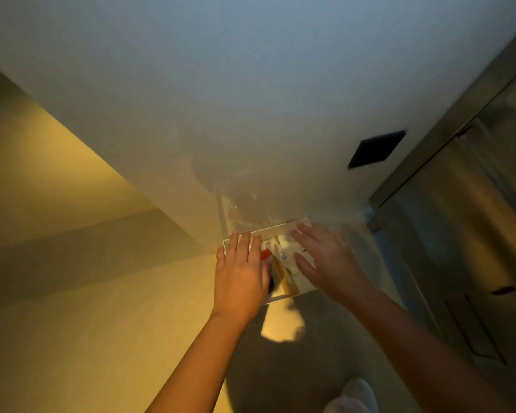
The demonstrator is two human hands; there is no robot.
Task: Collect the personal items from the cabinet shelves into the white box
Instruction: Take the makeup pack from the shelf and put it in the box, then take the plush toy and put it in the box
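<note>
One lit surface, far left: yellow light falls across a pale panel; no task item shows on it.
Left hand: palm down over the near left part of the box, fingers straight and close together, gripping nothing that shows. Whether it touches the contents cannot be told.
White box: low, open-topped and rectangular, it sits at the foot of a pale wall, between and under the two hands. Only its far rim and a near corner show bare.
Contents: a red-orange piece lies just beside the left fingers, a yellow strip runs down the middle, and small white pieces lie toward the right. Blur keeps them from being named.
Right hand: flat above the right half of the box, fingers straight and slightly spread, holding nothing.
Step in hand, as it appears: settling the collected items, or reaching to take up the box.
Doing it well: press lightly with flat palms so that loose pieces stay below the rim, then grip both short sides evenly before any lift, since the light contents would likely slide if the box tilted.
White slipper: at the bottom edge, well apart from the box.
Dark square: set in the wall, above and right of the box.
Door panel: fills the right side, in dim light.
</note>
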